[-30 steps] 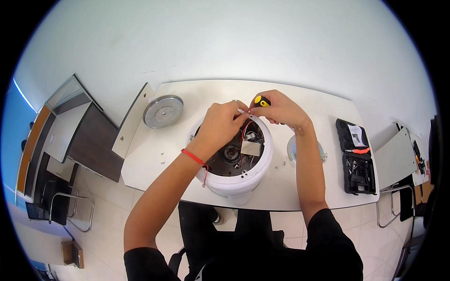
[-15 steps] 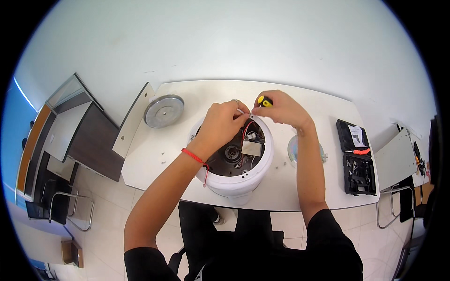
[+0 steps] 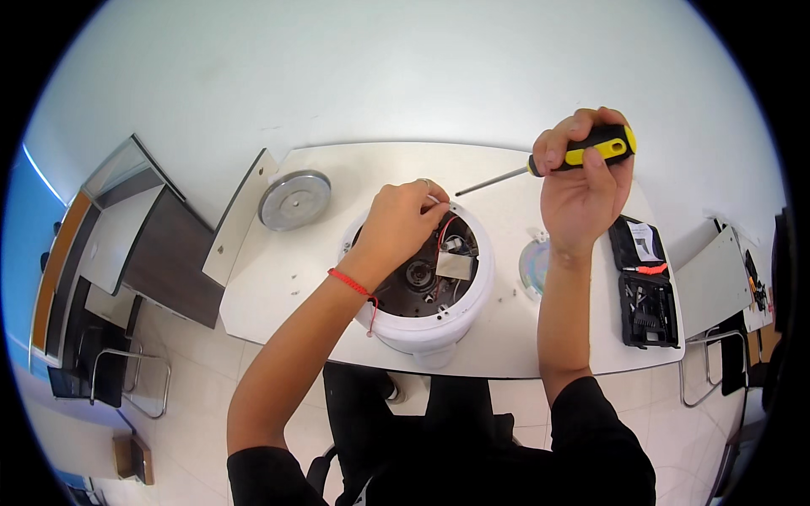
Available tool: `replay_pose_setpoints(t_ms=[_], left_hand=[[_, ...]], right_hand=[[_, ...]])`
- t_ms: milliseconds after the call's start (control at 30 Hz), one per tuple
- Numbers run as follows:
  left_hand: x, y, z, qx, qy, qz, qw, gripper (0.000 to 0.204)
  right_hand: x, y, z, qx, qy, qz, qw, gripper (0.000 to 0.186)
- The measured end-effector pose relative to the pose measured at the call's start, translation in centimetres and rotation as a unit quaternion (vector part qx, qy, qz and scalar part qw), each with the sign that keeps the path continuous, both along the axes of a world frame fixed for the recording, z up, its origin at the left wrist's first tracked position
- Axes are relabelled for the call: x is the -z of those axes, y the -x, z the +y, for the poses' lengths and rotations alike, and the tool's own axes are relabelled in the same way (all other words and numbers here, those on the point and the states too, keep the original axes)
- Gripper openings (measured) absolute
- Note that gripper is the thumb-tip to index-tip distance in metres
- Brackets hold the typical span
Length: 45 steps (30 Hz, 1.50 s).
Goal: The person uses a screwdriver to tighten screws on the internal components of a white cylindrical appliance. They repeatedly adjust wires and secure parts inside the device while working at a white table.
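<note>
A round white appliance housing point(image 3: 464, 299), like an upturned rice cooker, stands open near the table's front edge. Inside it show a dark round part point(image 3: 419, 275), a pale block point(image 3: 456, 266) and red wires point(image 3: 445, 228). My left hand point(image 3: 396, 221) reaches across to its far rim, fingertips pinched together there; what lies between them is hidden. Raised to the right, my right hand point(image 3: 582, 198) is wrapped round the black and yellow handle of a screwdriver point(image 3: 498, 179). The shaft slants down left, its tip just beyond the rim and apart from it.
A round metal plate point(image 3: 295, 200) lies at the table's back left. Beside my right forearm rests a clear round disc point(image 3: 531, 268). An open black tool case point(image 3: 645, 314) lies at the right edge. Small loose screws point(image 3: 507, 298) dot the white tabletop point(image 3: 278, 261).
My right hand has risen away from the rim toward the right, bringing the screwdriver's shaft into view. The left hand stays at the far rim.
</note>
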State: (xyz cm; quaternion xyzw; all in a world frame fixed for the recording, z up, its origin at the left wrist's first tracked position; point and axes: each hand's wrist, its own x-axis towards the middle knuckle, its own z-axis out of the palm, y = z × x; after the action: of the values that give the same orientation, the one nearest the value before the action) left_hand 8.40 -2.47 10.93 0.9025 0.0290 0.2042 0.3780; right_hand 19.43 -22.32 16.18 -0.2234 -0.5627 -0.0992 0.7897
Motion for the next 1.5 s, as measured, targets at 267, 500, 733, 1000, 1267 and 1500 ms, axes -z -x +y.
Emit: replay_pose_setpoints(t_ms=[267, 500, 733, 1000, 1267, 1500], left_hand=[[-0.3, 0.1, -0.1, -0.007, 0.003, 0.015, 1.000, 0.021], [0.0, 0.0, 0.1, 0.001, 0.000, 0.008, 1.000, 0.021], [-0.1, 0.1, 0.0, 0.003, -0.002, 0.003, 1.000, 0.021], [-0.2, 0.1, 0.1, 0.002, -0.002, 0.008, 1.000, 0.021], [-0.1, 0.1, 0.2, 0.014, -0.017, -0.012, 1.000, 0.023], [-0.1, 0.0, 0.1, 0.010, -0.012, -0.001, 1.000, 0.023]], right_hand=[[0.6, 0.1, 1.2, -0.010, 0.021, 0.015, 1.000, 0.040], [0.4, 0.3, 1.0, -0.030, 0.031, -0.012, 0.999, 0.041], [0.7, 1.6, 0.6, -0.069, 0.060, -0.055, 0.994, 0.042], [0.3, 3.7, 1.0, -0.039, 0.095, -0.039, 0.994, 0.052], [-1.0, 4.3, 2.7, 0.056, 0.070, 0.012, 0.996, 0.037], [-2.7, 3.0, 3.2, -0.045, 0.126, 0.004, 0.991, 0.048]])
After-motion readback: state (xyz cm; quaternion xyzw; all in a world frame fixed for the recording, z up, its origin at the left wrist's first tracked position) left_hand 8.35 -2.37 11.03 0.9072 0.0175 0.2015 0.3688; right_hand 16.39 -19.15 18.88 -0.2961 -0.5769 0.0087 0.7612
